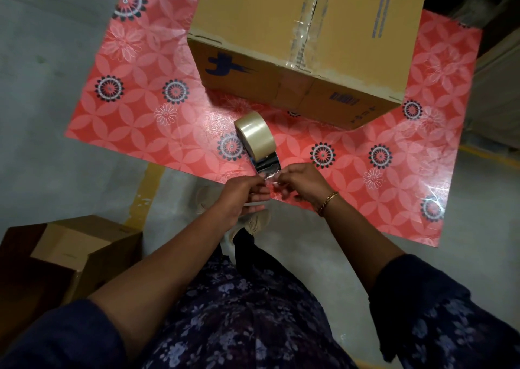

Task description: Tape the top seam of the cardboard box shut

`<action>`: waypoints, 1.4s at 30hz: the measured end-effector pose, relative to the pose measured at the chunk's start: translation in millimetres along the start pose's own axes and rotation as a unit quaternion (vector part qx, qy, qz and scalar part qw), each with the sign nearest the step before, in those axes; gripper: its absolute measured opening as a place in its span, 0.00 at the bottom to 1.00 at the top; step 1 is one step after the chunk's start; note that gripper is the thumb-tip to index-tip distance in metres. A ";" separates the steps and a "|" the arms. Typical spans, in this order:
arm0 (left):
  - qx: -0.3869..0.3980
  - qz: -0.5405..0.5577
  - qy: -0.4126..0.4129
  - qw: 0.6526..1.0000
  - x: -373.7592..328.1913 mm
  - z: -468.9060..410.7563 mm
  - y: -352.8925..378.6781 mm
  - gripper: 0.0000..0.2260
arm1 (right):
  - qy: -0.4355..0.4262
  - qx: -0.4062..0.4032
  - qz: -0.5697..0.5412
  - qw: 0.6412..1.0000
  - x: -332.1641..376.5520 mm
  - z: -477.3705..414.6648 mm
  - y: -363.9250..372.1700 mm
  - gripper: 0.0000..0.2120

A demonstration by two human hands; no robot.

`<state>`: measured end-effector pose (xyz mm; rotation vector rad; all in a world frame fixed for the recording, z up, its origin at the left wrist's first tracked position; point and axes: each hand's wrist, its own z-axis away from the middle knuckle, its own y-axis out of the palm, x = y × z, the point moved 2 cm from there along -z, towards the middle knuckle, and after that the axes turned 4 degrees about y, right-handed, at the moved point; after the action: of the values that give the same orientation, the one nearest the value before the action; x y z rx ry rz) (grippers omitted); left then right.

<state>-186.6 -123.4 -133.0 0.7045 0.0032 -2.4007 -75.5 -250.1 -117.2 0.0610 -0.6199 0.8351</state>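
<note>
A large cardboard box (253, 11) stands on a red patterned mat, its two top flaps closed and meeting at a centre seam (312, 14) with clear tape remnants along it. In front of the box a tape dispenser with a roll of clear tape (254, 133) is held up over the mat. My left hand (242, 197) grips the dispenser from below. My right hand (302, 181) pinches the loose end of the tape (270, 178) at the dispenser's metal blade. Both hands are close together, well short of the box.
The red floral mat (140, 115) lies on a grey concrete floor. A smaller open cardboard box (70, 247) sits on the floor at the lower left. A yellow floor line (146, 183) runs under the mat's near edge. My shoe (253, 222) shows below my hands.
</note>
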 end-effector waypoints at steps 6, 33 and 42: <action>-0.019 0.026 0.002 0.999 4.2 -1.5 5.5 0.04 | -0.020 0.006 0.020 1.000 -9.1 -2.4 -4.9 0.07; -0.067 -0.030 0.097 0.993 4.5 -7.3 -10.5 0.04 | -0.182 -0.126 0.048 0.974 -29.8 -16.9 25.7 0.00; -0.068 -0.034 0.113 0.991 5.3 -10.6 -10.7 0.03 | -0.045 -0.020 -0.065 0.997 -21.0 -16.1 18.9 0.04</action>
<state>-191.1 -116.0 -146.4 0.9202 0.2867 -2.3452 -91.7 -246.9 -145.2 0.1016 -0.7095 0.6972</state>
